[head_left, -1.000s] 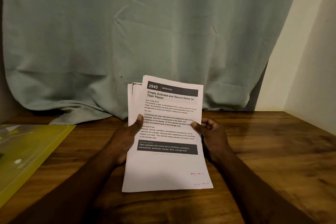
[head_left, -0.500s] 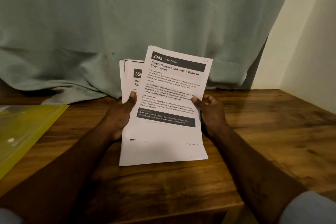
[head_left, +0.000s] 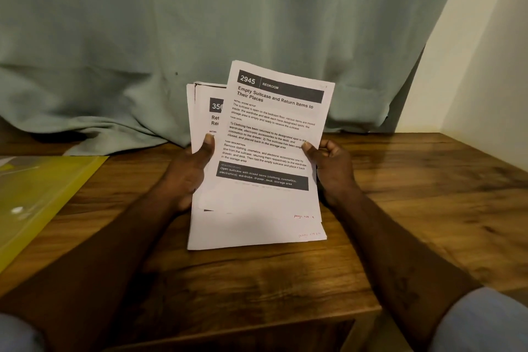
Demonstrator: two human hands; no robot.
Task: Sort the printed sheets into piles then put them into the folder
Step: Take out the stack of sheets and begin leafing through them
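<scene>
Yellow plastic folder point(head_left: 43, 194) lay flat at far left on the wooden table point(head_left: 428, 194), well apart from the paper. Left hand point(head_left: 188, 177) gripped the stack of printed sheets point(head_left: 251, 228) at its left edge, thumb on top, fingers hidden beneath; the top sheet point(head_left: 274, 137), headed 2945, sat skewed rightward off the stack, pinched at its right edge by the right hand point(head_left: 331, 168), thumb on the face, fingers curled behind. Paper looked light, floppy and slick sheet on sheet, so probably best pinched at a side edge mid-height, stack supported from below.
</scene>
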